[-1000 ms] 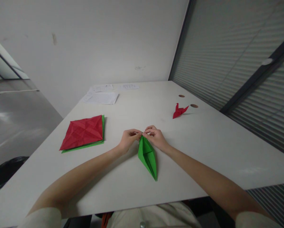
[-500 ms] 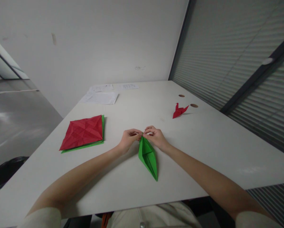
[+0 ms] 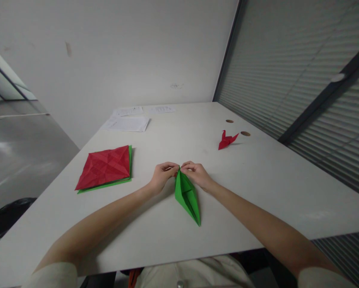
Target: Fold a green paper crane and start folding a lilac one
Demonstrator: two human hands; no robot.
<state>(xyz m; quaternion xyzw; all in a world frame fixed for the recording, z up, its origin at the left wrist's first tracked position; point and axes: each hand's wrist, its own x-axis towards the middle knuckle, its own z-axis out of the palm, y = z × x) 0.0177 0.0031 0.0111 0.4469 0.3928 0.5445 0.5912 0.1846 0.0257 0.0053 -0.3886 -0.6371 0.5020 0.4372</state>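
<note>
Since my left hand (image 3: 161, 177) and right hand (image 3: 198, 174) pinch only the far tip of the green folded paper (image 3: 181, 193), toward the front edge of the tabletop (image 3: 227, 232), I judge uneven pulling could skew or tear it.

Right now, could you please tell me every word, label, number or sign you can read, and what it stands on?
Nothing is readable.
Printed sheets on the table: too small and blurred.
Marks on the wall: too faint to tell whether they are writing.
Green paper, red bird, paper stack: no lettering visible.
</note>
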